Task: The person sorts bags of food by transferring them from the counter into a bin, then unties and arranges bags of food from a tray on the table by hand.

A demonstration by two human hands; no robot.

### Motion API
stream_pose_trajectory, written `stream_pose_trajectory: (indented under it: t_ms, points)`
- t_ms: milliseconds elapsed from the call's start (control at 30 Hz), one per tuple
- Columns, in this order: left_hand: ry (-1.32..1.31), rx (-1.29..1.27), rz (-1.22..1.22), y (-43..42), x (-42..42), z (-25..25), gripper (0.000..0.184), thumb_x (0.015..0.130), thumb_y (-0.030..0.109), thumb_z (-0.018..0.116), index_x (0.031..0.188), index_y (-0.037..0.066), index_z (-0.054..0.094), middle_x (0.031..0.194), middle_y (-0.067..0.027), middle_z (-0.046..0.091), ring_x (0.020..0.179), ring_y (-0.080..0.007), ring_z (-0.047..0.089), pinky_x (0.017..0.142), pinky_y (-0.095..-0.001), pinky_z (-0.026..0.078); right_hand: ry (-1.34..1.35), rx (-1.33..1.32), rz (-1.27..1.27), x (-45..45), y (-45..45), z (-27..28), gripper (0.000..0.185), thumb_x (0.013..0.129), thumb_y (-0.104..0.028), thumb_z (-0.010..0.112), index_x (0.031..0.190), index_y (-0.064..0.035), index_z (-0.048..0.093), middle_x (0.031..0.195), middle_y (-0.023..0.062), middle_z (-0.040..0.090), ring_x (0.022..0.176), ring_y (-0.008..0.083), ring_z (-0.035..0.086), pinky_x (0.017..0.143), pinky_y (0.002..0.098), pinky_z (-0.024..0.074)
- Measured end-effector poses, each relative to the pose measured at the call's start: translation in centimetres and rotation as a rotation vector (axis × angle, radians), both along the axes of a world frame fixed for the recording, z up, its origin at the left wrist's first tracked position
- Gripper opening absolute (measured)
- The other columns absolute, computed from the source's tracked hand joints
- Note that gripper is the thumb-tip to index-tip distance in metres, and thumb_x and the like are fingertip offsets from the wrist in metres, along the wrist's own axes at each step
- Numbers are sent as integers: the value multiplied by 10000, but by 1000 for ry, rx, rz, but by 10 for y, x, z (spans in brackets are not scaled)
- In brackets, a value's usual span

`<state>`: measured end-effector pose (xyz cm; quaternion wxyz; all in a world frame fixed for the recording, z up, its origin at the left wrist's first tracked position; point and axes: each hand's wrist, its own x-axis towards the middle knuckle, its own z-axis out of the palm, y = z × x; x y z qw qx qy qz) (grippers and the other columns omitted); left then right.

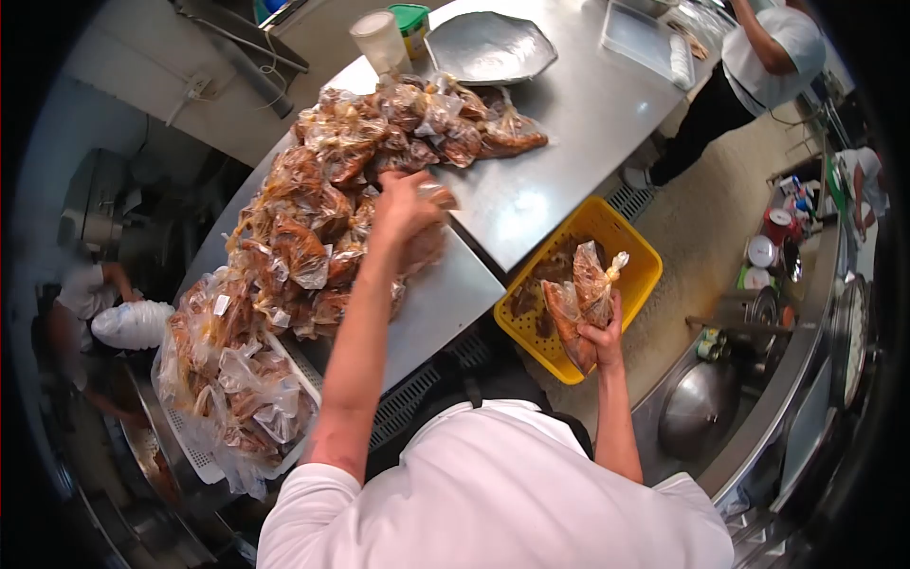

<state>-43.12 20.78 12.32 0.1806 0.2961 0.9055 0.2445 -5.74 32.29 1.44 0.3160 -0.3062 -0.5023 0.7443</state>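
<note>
Plastic-wrapped parcels at right hand: two reddish-brown pieces in clear film (580, 289), grasped from below by the right hand (603, 339), thumb across the front; one wrapper gathers into a pale, twisted end at upper right.
Right arm: forearm raised from the sleeve, hand above the near right part of the yellow basket.
Left hand: blurred (406, 211), at the inner edge of the heap, fingers pointing away from the body and bent downward; whether they are closed on a parcel, cannot tell.
Left arm: bare, extended almost straight forward across the near worktop.
Parcel heap: many wrapped pieces (327, 194), piled in a curved bank on the worktops; film glossy and crumpled, contents orange-brown, shapes irregular, some tapered.
Yellow basket: rigid plastic (648, 264), rounded corners, perforated wall; dark brown matter inside, unidentified.
Worktops: smooth, reflective metal (540, 194), a dark seam between two surfaces.
White basket: perforated plastic (196, 453), lower left, with loosely bagged pieces (256, 384) over it.
Far end of worktop: shallow silver tray (488, 47) with angular rim; translucent tub (379, 43) just beside a green-lidded container (410, 21).
Surroundings: person in white top (779, 43) at upper right; domed metal vessel (701, 412) at lower right.
</note>
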Motion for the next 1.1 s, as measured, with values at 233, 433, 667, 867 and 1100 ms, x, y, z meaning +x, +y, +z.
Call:
stream_pose_trajectory:
  t_ms: [233,433,667,867,1100]
  points:
    - [-221,-175,-19,-8,17,-23,632,589,170,807,1216,146,729,1188,-260,665,1044,-416,670,948,-400,532,-7,-95,-131,24,1,-5,741,624,-16,714,1318,-61,457,1201,84,606,1115,223,593,1004,348,456]
    - [-842,346,-320,-13,82,16,438,551,79,751,986,28,719,944,-43,713,847,-143,646,816,-299,530,-92,-2,-216,52,22,-6,544,662,15,691,1156,-76,485,1128,60,604,1045,186,592,938,332,478]
    - [-538,379,-346,28,151,-59,822,684,304,897,1394,91,541,1427,-224,484,1296,-367,518,1029,-450,472,-779,594,-204,37,42,-25,732,730,-85,796,1370,-52,442,1266,162,545,1178,307,544,1021,399,442]
    - [65,333,-37,-85,101,15,696,665,159,890,1304,107,617,1400,-224,464,1270,-412,511,1060,-455,447,-437,678,244,-95,-14,58,519,756,-122,808,1222,-13,609,1298,180,595,1213,315,578,1002,378,473]
    - [454,-358,365,-164,10,50,754,598,123,892,1293,236,621,1492,-169,344,1308,-479,377,1062,-545,399,-403,960,778,-262,-159,55,925,598,-401,934,1391,-217,496,1557,291,233,1435,531,228,1133,568,341]
